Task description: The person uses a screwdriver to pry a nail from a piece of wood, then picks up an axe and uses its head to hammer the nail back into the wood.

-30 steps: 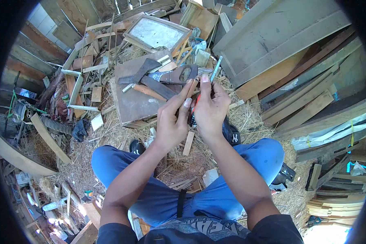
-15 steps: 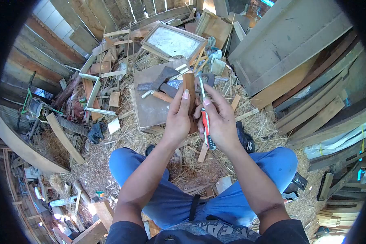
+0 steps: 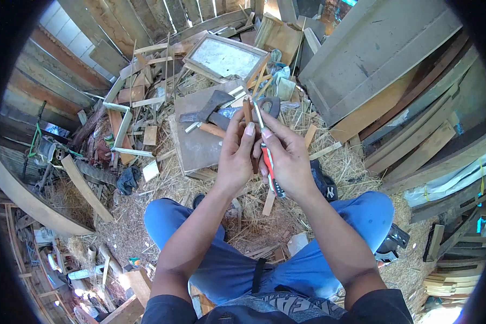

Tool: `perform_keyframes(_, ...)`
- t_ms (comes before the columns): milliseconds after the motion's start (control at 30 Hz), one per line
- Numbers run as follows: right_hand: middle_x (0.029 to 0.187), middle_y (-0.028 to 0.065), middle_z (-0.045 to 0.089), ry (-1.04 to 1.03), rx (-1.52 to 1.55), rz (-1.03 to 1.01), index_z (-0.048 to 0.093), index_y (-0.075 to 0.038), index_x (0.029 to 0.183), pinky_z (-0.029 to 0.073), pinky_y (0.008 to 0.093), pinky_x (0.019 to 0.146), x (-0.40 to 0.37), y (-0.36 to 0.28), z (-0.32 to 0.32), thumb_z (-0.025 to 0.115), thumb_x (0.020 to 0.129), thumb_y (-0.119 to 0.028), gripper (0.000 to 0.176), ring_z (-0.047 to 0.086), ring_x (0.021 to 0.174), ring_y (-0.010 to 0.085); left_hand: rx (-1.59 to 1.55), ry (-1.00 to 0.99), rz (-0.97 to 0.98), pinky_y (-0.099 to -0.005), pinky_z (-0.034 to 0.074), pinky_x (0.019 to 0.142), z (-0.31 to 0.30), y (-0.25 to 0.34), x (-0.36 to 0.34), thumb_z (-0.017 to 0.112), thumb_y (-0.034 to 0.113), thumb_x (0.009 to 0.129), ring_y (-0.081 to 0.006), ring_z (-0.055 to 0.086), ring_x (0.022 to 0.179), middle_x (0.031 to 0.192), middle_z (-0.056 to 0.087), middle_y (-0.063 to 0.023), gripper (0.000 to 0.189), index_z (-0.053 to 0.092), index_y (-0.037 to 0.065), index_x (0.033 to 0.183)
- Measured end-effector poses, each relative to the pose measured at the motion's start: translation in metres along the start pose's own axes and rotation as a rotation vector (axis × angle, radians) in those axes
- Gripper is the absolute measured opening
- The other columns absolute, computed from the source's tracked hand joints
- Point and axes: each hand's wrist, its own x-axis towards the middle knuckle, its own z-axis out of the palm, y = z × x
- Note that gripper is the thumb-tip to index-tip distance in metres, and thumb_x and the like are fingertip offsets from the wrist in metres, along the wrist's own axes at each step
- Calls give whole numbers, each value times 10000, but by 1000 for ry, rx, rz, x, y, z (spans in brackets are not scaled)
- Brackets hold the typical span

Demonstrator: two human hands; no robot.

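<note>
Out in front of the seated person's lap, a narrow brown wood strip (image 3: pixel 247 110) stands nearly upright in the left hand (image 3: pixel 236 159), whose grip is closed around it. Just beside it, the right hand (image 3: pixel 290 162) has its grip wrapped around a screwdriver (image 3: pixel 269 162) with a red, black and pale handle; its shaft points up along the strip, and I cannot tell whether the two touch. No lettering can be made out on the handle. Pale block letters cross the dark shirt (image 3: pixel 286 308), "EA" readable among them, the rest lost in folds. A white mark resembling "NY" sits on the black shoe (image 3: pixel 324 183) near the right knee.

Past the hands is a low, scuffed brown surface (image 3: pixel 197 154) carrying a dark axe head (image 3: pixel 213 105) and an orange-brown wooden handle (image 3: pixel 213 129). Straw and shavings cover the floor (image 3: pixel 340 167). Farther off lie a framed pane (image 3: pixel 227 56) and wood offcuts, with a large grey panel (image 3: pixel 380 59) leaning at the right and a plank wall (image 3: pixel 140 24) behind, light showing through its gaps.
</note>
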Motion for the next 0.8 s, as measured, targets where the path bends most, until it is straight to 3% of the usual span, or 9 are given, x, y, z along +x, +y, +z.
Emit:
perform_keyframes(167,768,25,596,11,40,11,541,-148,1574,482,268,423,1,0,1,492,1138,-150,439,555,492,111,11,-16,8,-209,484,434,4,4,-4,455,281,1167,-24,526,649,1031,566,-1,462,376,110,1589)
perform_keyframes(300,777,23,574,8,45,47,536,-181,1586,470,280,429,0,-3,3,482,1136,-129,456,525,500,95,-22,35,-16,-200,473,434,10,6,-3,456,288,1167,-21,519,646,1034,569,-2,456,384,115,1583)
perform_keyframes(367,776,22,572,10,51,55,535,-184,1586,470,281,428,0,-3,5,482,1136,-129,457,526,500,96,-50,59,-40,-212,474,429,10,6,-1,463,249,1167,-46,497,606,872,501,-1,435,371,164,1583)
perform_keyframes(800,761,10,557,15,75,94,523,-166,1592,473,286,419,3,-1,7,483,1135,-144,460,520,491,96,-45,46,-80,-208,444,375,7,9,-2,453,292,1170,-48,486,500,844,523,-3,429,382,159,1571)
